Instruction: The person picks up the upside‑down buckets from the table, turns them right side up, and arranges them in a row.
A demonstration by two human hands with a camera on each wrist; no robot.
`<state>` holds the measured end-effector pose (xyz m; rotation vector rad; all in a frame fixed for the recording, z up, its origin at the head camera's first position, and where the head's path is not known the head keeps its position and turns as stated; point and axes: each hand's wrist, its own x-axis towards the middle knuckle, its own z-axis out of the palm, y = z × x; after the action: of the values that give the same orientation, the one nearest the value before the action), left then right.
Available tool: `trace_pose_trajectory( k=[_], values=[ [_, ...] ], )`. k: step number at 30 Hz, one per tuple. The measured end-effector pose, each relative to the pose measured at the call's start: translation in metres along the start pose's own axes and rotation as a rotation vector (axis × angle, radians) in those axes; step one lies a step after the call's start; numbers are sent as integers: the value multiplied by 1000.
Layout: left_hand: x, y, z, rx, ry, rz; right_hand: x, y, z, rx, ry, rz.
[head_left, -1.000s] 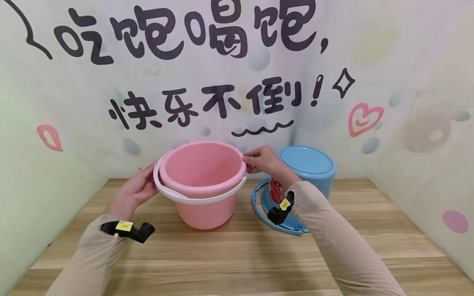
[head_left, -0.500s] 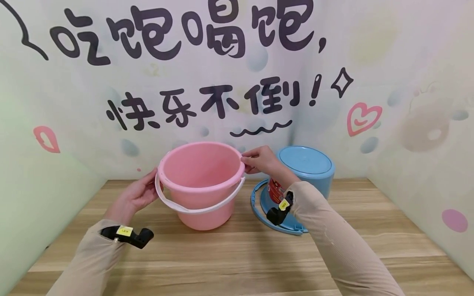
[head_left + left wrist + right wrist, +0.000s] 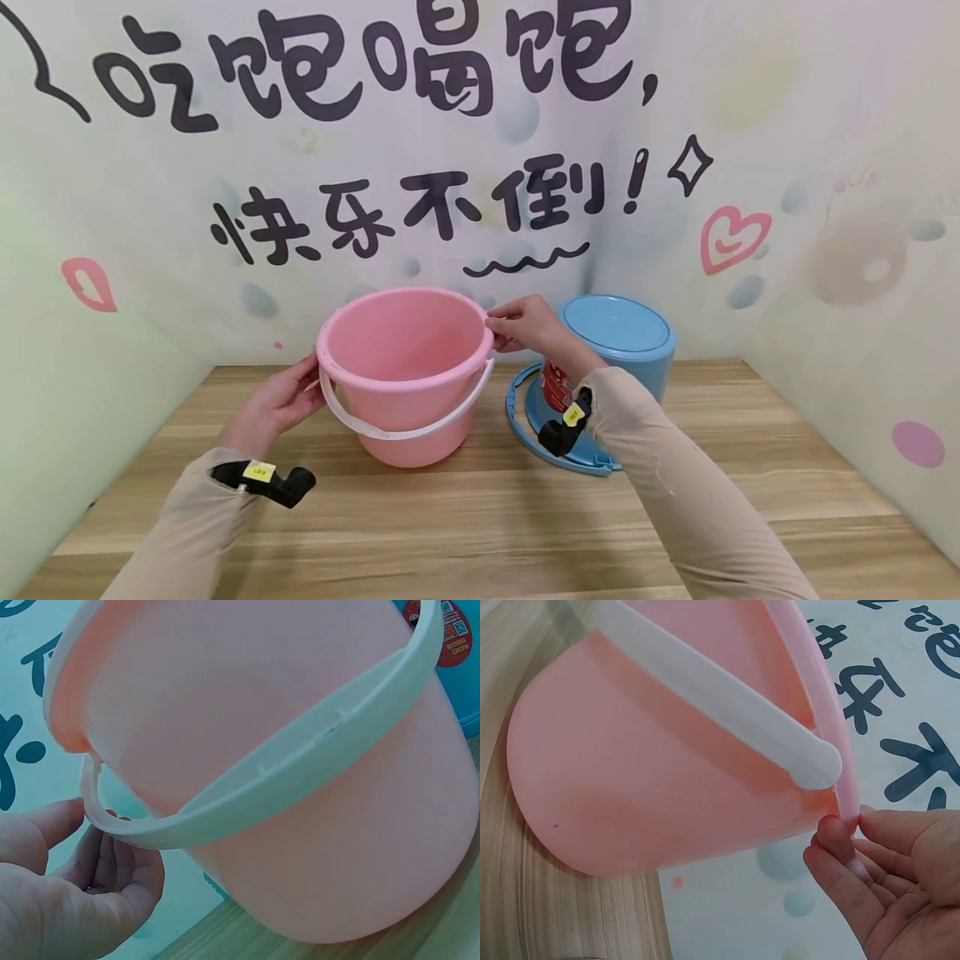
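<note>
A pink bucket (image 3: 412, 421) stands upright on the table with its mouth upward. Its white handle (image 3: 408, 433) hangs across the front, below the rim. At the bucket's left side, my left hand (image 3: 281, 400) has thumb and fingers around the handle's end, as the left wrist view shows; there the handle (image 3: 300, 784) hides some fingertips. On the opposite side, my right hand (image 3: 900, 877) pinches the rim between thumb and fingers, close to the handle's right joint.
To the right, an upside-down blue bucket (image 3: 622, 329) carries a red label (image 3: 557, 387); its blue handle (image 3: 536, 446) lies round its base. My right forearm passes in front of it. A printed cloth wall (image 3: 450, 142) rises behind the wooden table (image 3: 420, 533).
The white handle has swung down from near the rim to lower on the bucket's front. My left hand has lowered with it. My right hand has kept its grip on the rim.
</note>
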<state>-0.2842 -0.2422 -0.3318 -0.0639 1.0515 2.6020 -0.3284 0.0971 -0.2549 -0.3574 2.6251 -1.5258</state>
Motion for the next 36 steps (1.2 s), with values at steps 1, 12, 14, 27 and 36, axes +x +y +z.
trace_pose_trajectory(
  k=[1,12,14,27,36],
  values=[
    [-1,0,2,-5,6,-2,0,0,0,2,0,2],
    [-6,1,7,134,71,57,-4,1,-3,-5,2,-13],
    [-8,1,7,179,73,70,-6,1,-5,-1,-2,-21],
    [-34,0,19,321,94,126,-32,0,-19,-65,-63,-109],
    [-51,-12,38,357,77,125,-55,1,-28,-134,-133,-200]
  ],
)
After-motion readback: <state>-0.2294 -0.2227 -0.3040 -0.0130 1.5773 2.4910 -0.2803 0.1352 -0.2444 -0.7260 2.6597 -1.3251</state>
